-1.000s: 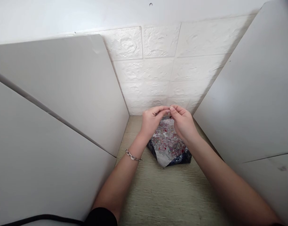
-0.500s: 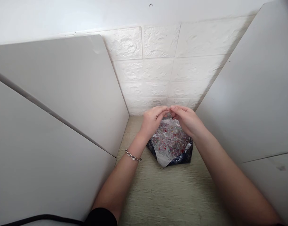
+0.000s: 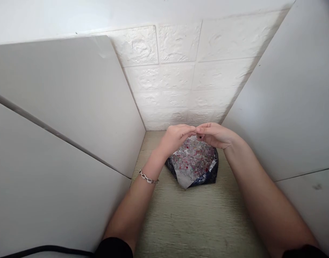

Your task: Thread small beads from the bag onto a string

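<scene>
Dark blue with silvery patterning: soft opened bag (image 3: pixel 203 179) at the centre of the frame, resting on a pale, greenish-tan wood-grained tabletop (image 3: pixel 186 222). Across its top, a loose spread of small, mostly translucent beads (image 3: pixel 195 157) in clear, pink and pale purple, with a few deep red among them. At the bag's near corner, a smooth pale-grey flap (image 3: pixel 184 179), tapering toward the bottom of the frame.

Above the far end of the bag, bare left hand (image 3: pixel 177 138) and bare right hand (image 3: pixel 217 135), raised over the beads, fingertips meeting just right of the frame's centre. Left thumb and fingers drawn together; right thumb pressed to the index finger in a pinch. Cannot tell of anything held there: meeting point too small to make out. Just under the right fingers, a small dark spot (image 3: pixel 200 137), too small to identify.

Around the left wrist, a silver chain-link bracelet (image 3: pixel 147 179). At the lower edge, a black left sleeve (image 3: pixel 114 248) and a black right sleeve (image 3: pixel 300 252). Upper centre, a glossy white brick-patterned wall (image 3: pixel 177 75), between a smooth grey-white left panel (image 3: pixel 73 107) and a smooth grey-white right panel (image 3: pixel 288 89). Lower left, a curving black cable (image 3: pixel 46 248).
</scene>
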The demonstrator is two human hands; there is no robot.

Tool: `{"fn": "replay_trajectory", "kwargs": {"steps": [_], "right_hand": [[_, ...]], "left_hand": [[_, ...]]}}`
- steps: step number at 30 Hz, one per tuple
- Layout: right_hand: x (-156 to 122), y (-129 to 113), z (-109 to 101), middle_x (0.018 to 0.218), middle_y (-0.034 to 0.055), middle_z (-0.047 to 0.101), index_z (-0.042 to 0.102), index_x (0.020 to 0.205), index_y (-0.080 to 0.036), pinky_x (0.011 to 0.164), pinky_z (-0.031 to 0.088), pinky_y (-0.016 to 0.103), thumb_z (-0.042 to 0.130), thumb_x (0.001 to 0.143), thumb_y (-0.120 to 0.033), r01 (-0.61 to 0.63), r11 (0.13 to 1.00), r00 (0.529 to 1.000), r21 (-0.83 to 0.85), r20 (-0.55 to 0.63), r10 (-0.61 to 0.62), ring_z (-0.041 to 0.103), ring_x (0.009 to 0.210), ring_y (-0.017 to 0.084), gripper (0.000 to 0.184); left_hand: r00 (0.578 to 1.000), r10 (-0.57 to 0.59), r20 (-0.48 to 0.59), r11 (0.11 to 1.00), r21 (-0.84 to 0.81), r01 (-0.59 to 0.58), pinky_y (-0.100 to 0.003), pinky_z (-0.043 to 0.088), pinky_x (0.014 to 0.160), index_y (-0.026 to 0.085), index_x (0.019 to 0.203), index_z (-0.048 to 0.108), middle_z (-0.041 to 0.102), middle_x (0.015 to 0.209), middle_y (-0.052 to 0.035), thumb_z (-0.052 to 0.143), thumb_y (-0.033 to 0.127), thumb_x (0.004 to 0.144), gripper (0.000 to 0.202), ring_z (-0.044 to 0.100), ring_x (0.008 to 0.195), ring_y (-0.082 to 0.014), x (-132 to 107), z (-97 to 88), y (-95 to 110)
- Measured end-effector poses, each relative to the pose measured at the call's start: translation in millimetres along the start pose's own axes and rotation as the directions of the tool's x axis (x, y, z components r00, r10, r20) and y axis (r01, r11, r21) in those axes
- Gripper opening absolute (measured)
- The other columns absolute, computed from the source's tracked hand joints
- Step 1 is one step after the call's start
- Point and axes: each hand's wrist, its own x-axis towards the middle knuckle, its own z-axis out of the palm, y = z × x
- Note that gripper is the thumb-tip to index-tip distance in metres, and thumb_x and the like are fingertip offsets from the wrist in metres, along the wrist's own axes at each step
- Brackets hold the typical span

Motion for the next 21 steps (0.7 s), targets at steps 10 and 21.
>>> {"fn": "replay_trajectory", "kwargs": {"steps": [10,21], "right_hand": [[-0.2,2.0,19.7,0.068,-0.0006,0.058,0.063,0.066,-0.019,0.060,0.039,0.025,0.070,0.062,-0.034,0.158,0.971,0.987,0.177,-0.024,-0.156,0.049,0.064,0.009,0.017],[4.1,8.3,27.2,0.064,-0.0019,0.050,0.054,0.069,-0.020,0.064,0.037,0.025,0.059,0.074,-0.039,0.491,0.864,0.866,-0.108,-0.050,-0.498,0.046,0.063,0.011,0.020]], "left_hand": [[0.944,-0.238,-0.229,0.962,-0.189,0.196,-0.023,0.044,0.070,0.021,0.082,0.059,0.063,0.071,0.0000,0.046,0.026,0.083,0.014,0.058,0.069,-0.0108,-2.3,11.9,6.8],[0.853,-0.501,-0.144,0.608,-0.761,0.228,-0.017,0.042,0.054,0.015,0.077,0.049,0.057,0.067,0.0024,0.053,0.026,0.077,0.012,0.054,0.054,-0.0051,5.6,19.0,7.4]]}}
